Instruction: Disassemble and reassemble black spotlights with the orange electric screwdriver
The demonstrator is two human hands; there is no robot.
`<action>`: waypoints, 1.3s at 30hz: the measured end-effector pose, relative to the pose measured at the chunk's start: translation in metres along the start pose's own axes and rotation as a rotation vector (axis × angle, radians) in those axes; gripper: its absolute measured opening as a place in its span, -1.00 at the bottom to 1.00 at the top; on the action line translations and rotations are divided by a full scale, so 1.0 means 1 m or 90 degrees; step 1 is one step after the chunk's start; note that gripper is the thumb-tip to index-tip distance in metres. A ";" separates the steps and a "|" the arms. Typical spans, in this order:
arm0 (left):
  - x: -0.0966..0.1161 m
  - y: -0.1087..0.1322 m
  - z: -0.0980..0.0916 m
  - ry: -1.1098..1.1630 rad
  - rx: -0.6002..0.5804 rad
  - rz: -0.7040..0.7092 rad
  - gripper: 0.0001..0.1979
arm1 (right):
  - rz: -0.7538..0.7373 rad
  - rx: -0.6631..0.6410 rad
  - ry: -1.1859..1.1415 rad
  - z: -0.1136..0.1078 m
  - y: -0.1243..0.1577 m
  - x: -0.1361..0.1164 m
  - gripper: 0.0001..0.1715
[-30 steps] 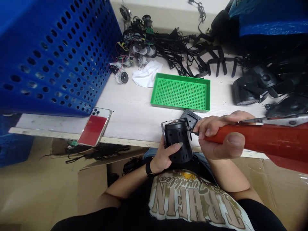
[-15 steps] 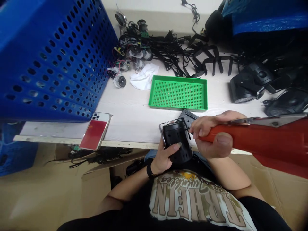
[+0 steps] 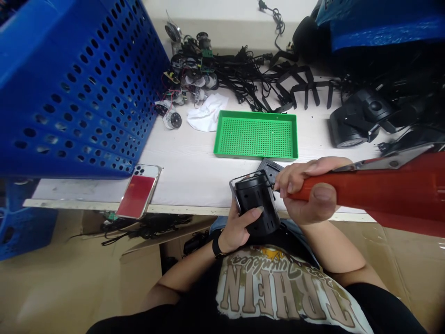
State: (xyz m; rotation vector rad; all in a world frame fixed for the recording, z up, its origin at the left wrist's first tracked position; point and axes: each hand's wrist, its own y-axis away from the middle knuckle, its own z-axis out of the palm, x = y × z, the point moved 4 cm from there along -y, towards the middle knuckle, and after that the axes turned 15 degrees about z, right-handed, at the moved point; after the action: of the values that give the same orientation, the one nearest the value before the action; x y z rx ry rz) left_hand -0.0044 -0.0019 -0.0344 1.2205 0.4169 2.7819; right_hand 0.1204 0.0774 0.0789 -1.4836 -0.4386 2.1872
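Note:
My left hand (image 3: 235, 229) wraps around a black cylindrical lamp housing (image 3: 255, 208) with slots in its side, held just in front of the table edge against my body. A metal bracket (image 3: 235, 185) runs along its left side. My right hand (image 3: 306, 195) grips a long red power screwdriver (image 3: 375, 192), with a metal lever on top, whose tip meets the housing's upper right side. A small black square part (image 3: 269, 166) lies on the table right behind the housing.
A green perforated tray (image 3: 256, 135) sits mid-table. A large blue perforated crate (image 3: 69, 83) fills the left. A phone with a red case (image 3: 139, 190) overhangs the table edge. Black cables, brackets, small motors and a white cloth (image 3: 205, 111) crowd the back; black lamps (image 3: 354, 120) sit right.
The view has drifted slightly; both hands keep their hold on the housing and screwdriver, with the tool's rear end tilted a little higher.

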 end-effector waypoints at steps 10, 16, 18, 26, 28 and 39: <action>0.000 -0.004 -0.003 0.009 -0.017 -0.013 -0.09 | 0.021 0.081 -0.106 0.000 -0.002 -0.007 -0.89; 0.003 -0.007 0.000 0.030 -0.046 -0.031 -0.17 | 0.049 0.069 -0.052 -0.001 -0.008 -0.012 -0.68; 0.003 -0.008 0.000 0.034 -0.045 -0.032 -0.18 | 0.041 0.071 -0.056 -0.002 -0.008 -0.013 -0.72; 0.003 -0.008 -0.003 0.044 -0.047 -0.061 -0.19 | 0.046 0.046 -0.084 -0.004 -0.010 -0.018 -0.74; 0.003 -0.008 -0.001 0.049 -0.053 -0.065 -0.19 | 0.046 0.039 -0.087 -0.004 -0.010 -0.019 -0.82; 0.004 -0.009 0.006 0.071 -0.033 -0.057 -0.16 | 0.046 0.100 -0.050 -0.009 -0.006 -0.023 -0.82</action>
State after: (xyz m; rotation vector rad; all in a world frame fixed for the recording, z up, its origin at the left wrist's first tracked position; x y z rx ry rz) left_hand -0.0030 0.0088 -0.0304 1.0142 0.3932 2.7746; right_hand 0.1378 0.0701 0.0969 -1.3537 -0.2352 2.2846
